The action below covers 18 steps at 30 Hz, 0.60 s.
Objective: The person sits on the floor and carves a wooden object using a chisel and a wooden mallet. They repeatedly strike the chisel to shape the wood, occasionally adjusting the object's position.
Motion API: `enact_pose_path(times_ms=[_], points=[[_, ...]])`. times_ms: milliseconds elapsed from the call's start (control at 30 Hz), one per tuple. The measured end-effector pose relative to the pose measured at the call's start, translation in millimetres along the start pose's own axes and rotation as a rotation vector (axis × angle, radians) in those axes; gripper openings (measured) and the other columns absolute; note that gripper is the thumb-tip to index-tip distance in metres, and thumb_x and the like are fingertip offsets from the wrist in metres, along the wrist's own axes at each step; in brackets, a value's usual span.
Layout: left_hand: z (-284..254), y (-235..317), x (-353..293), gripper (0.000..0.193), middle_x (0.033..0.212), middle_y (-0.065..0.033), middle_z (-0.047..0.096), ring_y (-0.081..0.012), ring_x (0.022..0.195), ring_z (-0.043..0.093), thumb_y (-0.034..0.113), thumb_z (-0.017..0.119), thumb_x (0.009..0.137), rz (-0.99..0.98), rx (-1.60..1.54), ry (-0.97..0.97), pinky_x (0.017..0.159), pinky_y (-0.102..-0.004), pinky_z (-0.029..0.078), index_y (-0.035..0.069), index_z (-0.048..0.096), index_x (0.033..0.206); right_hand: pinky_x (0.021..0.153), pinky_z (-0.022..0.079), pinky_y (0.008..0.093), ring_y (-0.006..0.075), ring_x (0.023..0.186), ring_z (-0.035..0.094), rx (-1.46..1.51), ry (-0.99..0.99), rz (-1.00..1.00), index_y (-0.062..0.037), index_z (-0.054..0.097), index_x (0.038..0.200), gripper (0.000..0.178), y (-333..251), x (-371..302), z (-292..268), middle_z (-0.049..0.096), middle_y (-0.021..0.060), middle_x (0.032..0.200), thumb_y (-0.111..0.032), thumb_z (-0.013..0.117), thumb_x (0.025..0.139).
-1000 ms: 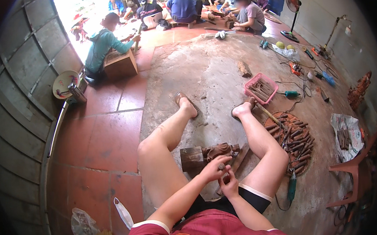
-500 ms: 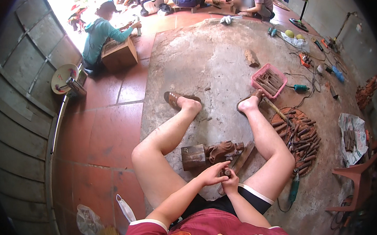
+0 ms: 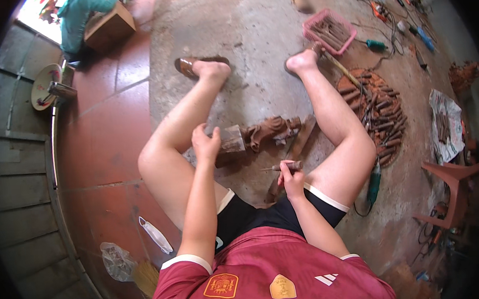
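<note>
My right hand is closed around a carving chisel with a brown wooden handle; its thin blade points left, above my lap. My left hand is raised, fingers and thumb apart, at the left end of a carved wooden piece. Nothing shows in that hand, and whether it touches the wood I cannot tell. The piece lies sideways between my legs, with a squared block at its left end and curved relief on the right. Beside its right end a flat wooden board slants towards me.
Many handled tools lie on a round reddish mat right of my leg, with a mallet-like stick beside them. Beyond my right foot is a pink basket of wood sticks. A co-worker sits by a wooden box at far left.
My hands have parted: the left one has moved left to the block end, while the right one keeps the chisel, now pointing left. The view has tilted down.
</note>
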<state>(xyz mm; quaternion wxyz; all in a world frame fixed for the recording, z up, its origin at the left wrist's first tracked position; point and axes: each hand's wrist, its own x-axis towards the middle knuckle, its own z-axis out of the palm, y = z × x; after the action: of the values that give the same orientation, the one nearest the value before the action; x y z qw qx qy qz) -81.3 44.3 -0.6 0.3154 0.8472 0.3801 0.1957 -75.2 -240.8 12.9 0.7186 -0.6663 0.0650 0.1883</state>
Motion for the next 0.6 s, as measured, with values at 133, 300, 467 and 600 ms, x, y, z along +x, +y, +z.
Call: enact_pose_path(times_ms=[133,300,467,600], points=[[-10,24,-8,0.070,0.126,-0.0245,0.053,-0.0361,0.119,0.051,0.036,0.077,0.075,-0.070,0.092,-0.175,0.100,-0.0406,0.043,-0.003,0.050,0.127,0.041,0.039,0.0229,0.0099,0.044,0.051,0.044,-0.022,0.091,-0.0012,0.060,0.099,0.018,-2,-3,-5,0.055,0.0025,0.060,-0.017,0.062,0.092],[-12,33,-16,0.089,0.143,-0.0213,0.040,-0.0377,0.136,0.033,0.042,0.082,0.065,0.158,0.321,-0.526,0.111,-0.0512,0.026,0.007,0.044,0.137,0.041,0.039,0.0225,0.0082,0.044,0.050,0.057,-0.009,0.131,-0.0006,0.061,0.096,0.016,-3,-1,-5,0.055,0.0018,0.060,-0.016,0.063,0.091],[-11,48,-38,0.122,0.148,-0.0195,0.031,-0.0423,0.139,0.022,0.046,0.089,0.048,0.399,0.622,-0.587,0.112,-0.0614,0.013,0.004,0.028,0.145,0.041,0.039,0.0228,0.0081,0.044,0.050,0.031,-0.025,0.166,0.0000,0.062,0.096,0.017,-2,-1,-7,0.056,0.0019,0.061,-0.016,0.063,0.092],[-2,47,-18,0.126,0.138,-0.0166,0.040,-0.0356,0.129,0.038,0.044,0.091,0.039,0.481,0.792,-0.655,0.102,-0.0559,0.031,0.003,0.031,0.141,0.041,0.039,0.0231,0.0081,0.044,0.050,0.012,-0.059,0.178,0.0004,0.062,0.096,0.018,-5,2,-3,0.056,0.0018,0.060,-0.017,0.063,0.092]])
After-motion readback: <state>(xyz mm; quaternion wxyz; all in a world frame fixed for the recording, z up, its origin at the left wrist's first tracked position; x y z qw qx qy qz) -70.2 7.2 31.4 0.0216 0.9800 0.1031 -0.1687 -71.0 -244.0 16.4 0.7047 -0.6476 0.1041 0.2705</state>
